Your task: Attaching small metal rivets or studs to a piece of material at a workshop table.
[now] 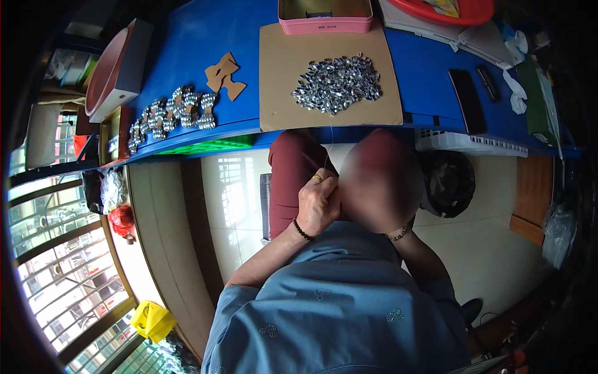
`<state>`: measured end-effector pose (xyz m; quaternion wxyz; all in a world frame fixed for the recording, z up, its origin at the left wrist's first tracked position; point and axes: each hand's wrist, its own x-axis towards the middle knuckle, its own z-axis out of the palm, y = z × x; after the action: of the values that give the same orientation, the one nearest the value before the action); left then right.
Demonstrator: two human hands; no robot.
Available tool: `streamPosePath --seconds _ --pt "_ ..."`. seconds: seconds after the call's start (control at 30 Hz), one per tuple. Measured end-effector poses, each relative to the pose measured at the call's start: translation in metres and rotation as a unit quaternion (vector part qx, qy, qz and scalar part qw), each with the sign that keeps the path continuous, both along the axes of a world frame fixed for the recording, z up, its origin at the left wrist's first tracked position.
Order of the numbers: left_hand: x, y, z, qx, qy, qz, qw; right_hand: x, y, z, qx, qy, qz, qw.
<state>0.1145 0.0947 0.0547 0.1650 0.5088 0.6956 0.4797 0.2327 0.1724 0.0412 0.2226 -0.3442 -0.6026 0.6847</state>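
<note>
A thin thread (pixel 331 134) runs down from the near part of a piece of cardboard (pixel 276 81) to the person's left hand (pixel 319 198), above the lap. That hand is clenched with its fingers curled in, the thread pinched at them; it wears a ring, with a dark beaded bracelet (pixel 301 229) at the wrist. The right hand lies inside a blurred patch, so whether it grips anything cannot be told; only its forearm and a second bracelet (pixel 398 234) show clearly.

On the cardboard, past the knees, a loose heap of shiny silver beads (pixel 339 84) is spread toward the right. A pink tin (pixel 325 25) stands at the cardboard's far edge. The cardboard rests on a blue counter (pixel 249 25). To its left lie a few brown card pieces (pixel 224 76), overlapping, and nearer the counter's left end a row of silver bead bundles (pixel 171 115). To its right are a dark flat phone-like object (pixel 467 101), a small black object (pixel 488 83) and a crumpled white tissue (pixel 515 92), with a red basin (pixel 451 12) farther back. Below the counter, a white crate (pixel 476 144) sits at the right and something green (pixel 199 146) at the left.
</note>
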Motion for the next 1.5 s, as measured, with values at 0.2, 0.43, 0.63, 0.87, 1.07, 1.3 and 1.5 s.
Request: streamPosePath --seconds 0.2,0.43,0.63,0.87,1.07,1.3,1.5 --pt "-0.001 -0.001 0.0 -0.015 0.018 -0.005 1.0 0.0 0.0 0.001 0.014 0.005 0.003 1.0" --pt "0.0 -0.001 0.0 -0.032 0.001 -0.009 0.999 0.001 0.001 -0.002 0.002 0.006 0.004 1.0" --pt "-0.005 -0.004 -0.009 -0.044 -0.118 -0.023 0.992 0.0 0.005 -0.002 -0.037 0.015 -0.013 0.999" --pt "-0.011 -0.006 -0.013 -0.08 -0.327 -0.051 0.94 0.005 0.013 0.004 -0.192 0.033 -0.072 0.978" --pt "-0.012 -0.01 -0.016 -0.091 -0.367 -0.027 0.926 0.009 0.012 0.023 -0.203 -0.084 -0.006 0.975" --pt "-0.01 -0.009 -0.017 -0.072 -0.315 -0.029 0.946 0.006 0.007 0.014 -0.06 -0.115 0.063 0.99" --pt "-0.012 -0.009 -0.011 -0.096 -0.408 -0.019 0.908 0.003 0.006 0.011 -0.092 -0.096 0.029 0.991"
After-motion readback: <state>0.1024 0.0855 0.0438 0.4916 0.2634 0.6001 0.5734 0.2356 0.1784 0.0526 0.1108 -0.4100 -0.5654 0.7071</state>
